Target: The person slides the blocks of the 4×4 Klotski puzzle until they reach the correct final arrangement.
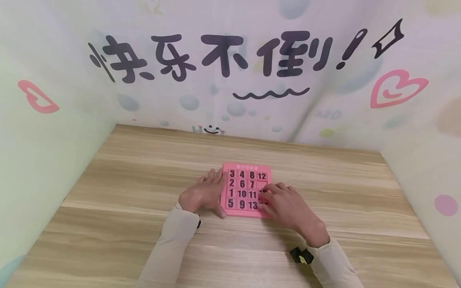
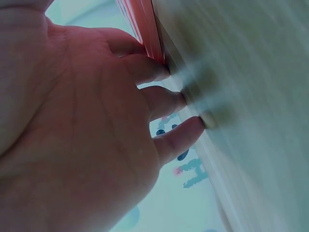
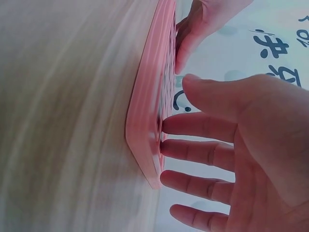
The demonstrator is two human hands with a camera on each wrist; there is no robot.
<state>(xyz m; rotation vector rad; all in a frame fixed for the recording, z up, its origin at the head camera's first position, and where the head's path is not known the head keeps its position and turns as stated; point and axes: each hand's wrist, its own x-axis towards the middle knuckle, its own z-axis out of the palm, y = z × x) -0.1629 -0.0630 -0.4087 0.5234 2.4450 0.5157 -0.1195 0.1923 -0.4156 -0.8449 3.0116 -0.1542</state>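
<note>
A pink sliding number puzzle [image 1: 247,215] lies flat on the wooden table, its tiles bearing black numbers. The top row reads 3, 4, 8, 12; a pink gap shows right of the 7 in the second row. My left hand [image 1: 206,193] rests along the puzzle's left edge, thumb near the lower left corner. In the left wrist view, its fingertips [image 2: 194,124] reach the tabletop beside the pink side. Over the right column, my right hand [image 1: 288,205] touches the tiles with extended fingers, partly hiding the two lowest. Its thumb [image 3: 207,94] stays apart from the puzzle.
The wooden table [image 1: 119,176] spreads around the puzzle on all sides. Behind it hangs a pale printed backdrop [image 1: 216,108] with large black characters, and similar pale walls stand at left and right. Black wrist devices [image 1: 301,255] sit at the light sleeves.
</note>
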